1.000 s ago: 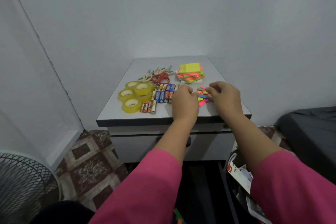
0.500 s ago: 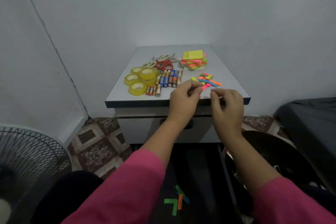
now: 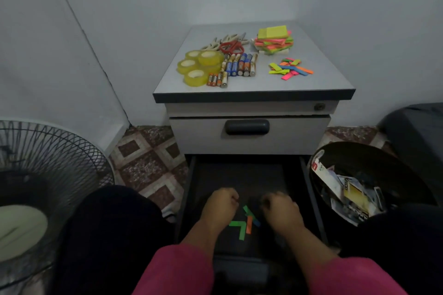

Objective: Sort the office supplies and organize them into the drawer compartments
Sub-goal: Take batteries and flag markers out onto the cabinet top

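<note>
Both my hands are down in the open bottom drawer (image 3: 194,189), which is dark inside. My left hand (image 3: 221,206) and my right hand (image 3: 279,208) have their fingers curled in as if pinching small paper strips, but the fingers mostly hide what they hold. Between the hands, several coloured strips (image 3: 244,224) lie on the drawer floor. On the cabinet top (image 3: 330,79) are more loose strips (image 3: 290,68), a sticky-note stack (image 3: 274,39), batteries (image 3: 237,67), yellow tape rolls (image 3: 197,66) and scissors (image 3: 231,45).
The upper drawer (image 3: 299,134) is closed, with a dark handle (image 3: 247,126). A black waste bin (image 3: 359,182) full of paper stands right of the open drawer. A floor fan (image 3: 36,175) is at the left. My dark-clothed knee (image 3: 112,223) is beside the drawer.
Both hands left the strips pile on the cabinet top and came down into the open bottom drawer. My view tilted down with them.
</note>
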`<state>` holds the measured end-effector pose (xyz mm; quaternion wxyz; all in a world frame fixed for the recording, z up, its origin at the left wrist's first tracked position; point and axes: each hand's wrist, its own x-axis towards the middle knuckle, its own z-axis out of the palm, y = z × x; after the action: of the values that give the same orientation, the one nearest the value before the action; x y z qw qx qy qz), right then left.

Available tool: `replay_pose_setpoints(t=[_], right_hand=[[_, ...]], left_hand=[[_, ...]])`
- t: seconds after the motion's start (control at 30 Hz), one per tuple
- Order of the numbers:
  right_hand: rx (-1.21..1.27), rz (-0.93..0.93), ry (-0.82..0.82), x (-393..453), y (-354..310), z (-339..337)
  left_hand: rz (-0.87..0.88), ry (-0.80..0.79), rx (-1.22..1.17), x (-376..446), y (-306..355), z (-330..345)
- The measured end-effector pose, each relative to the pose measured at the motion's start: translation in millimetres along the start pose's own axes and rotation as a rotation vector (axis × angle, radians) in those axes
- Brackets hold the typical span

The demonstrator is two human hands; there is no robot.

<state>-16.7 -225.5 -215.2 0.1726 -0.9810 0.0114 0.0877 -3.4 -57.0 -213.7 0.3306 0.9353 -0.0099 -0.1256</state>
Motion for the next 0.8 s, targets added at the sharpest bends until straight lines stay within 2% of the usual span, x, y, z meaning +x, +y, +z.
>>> replay_pose_setpoints(t=[0.13, 0.2, 0.3, 0.4, 0.53, 0.8], right_hand=[[-0.112, 0.011, -0.141, -1, 1, 13], [-0.162, 0.008, -0.176, -1, -1, 20], [-0.217, 0.0, -0.183, 1, -5, 28], [-0.243, 0.013, -0.184, 4, -9, 38], [-0.226, 0.058, -0.171, 8, -13, 45], [-0.066, 0.198, -0.205, 14, -11, 51]], left_hand=[[-0.102, -0.216, 0.302, -3, -11, 17], [-0.128, -0.247, 0.413, -4, -10, 26], [-0.144, -0.213, 0.475, -5, -7, 41], [-0.162, -0.16, 0.474, -3, -6, 51], [-0.241, -0.174, 0.4, 1, -8, 55], [-0.316, -0.15, 0.241, 4, -12, 56]])
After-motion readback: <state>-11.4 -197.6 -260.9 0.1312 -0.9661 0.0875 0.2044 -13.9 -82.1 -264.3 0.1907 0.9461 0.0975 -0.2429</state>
